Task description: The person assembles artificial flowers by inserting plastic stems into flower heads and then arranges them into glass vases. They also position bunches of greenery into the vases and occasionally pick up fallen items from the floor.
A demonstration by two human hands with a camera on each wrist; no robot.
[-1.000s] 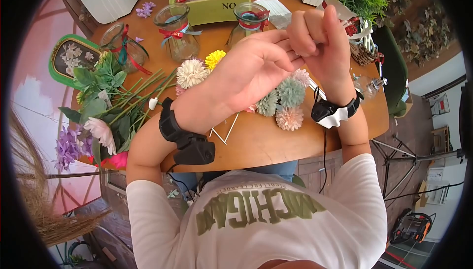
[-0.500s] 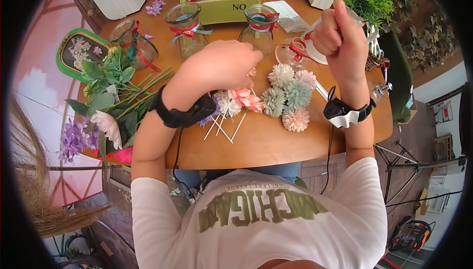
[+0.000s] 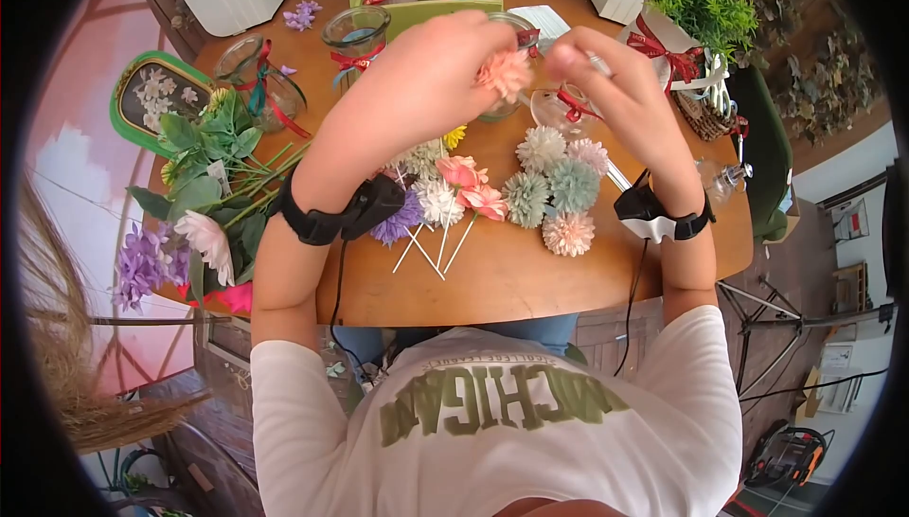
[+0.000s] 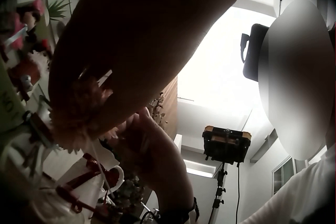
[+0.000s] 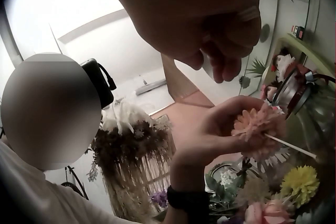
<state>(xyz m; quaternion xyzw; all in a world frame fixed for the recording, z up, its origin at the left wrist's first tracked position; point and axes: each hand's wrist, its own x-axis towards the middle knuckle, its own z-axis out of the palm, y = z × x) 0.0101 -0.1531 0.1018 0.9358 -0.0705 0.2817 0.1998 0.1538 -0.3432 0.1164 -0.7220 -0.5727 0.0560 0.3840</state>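
My left hand (image 3: 445, 58) is raised over the table and holds a peach artificial flower (image 3: 504, 74) between curled fingers and thumb. The flower's thin white stick (image 5: 294, 147) sticks out past the bloom in the right wrist view. Facing it, my right hand (image 3: 620, 77) is raised with loosely bent fingers a little apart from the bloom; a pale strip (image 5: 248, 14) shows on one of its fingers. Below the left hand lie coral flowers (image 3: 483, 199), a white one (image 3: 438, 203) and a purple one (image 3: 396, 222), with crossing white sticks (image 3: 443, 257).
Green, cream and peach blooms (image 3: 574, 184) lie to the right. Leafy stems (image 3: 204, 152) and a ribboned glass vase (image 3: 254, 81) stand left; another vase (image 3: 355, 29) is behind my left arm. A potted plant (image 3: 696, 6) and basket (image 3: 701, 115) occupy the back right.
My hands were together at first; then the left dropped toward the flowers and came back up with the peach flower. My right hand has turned inward from a thumb-up fist and loosened.
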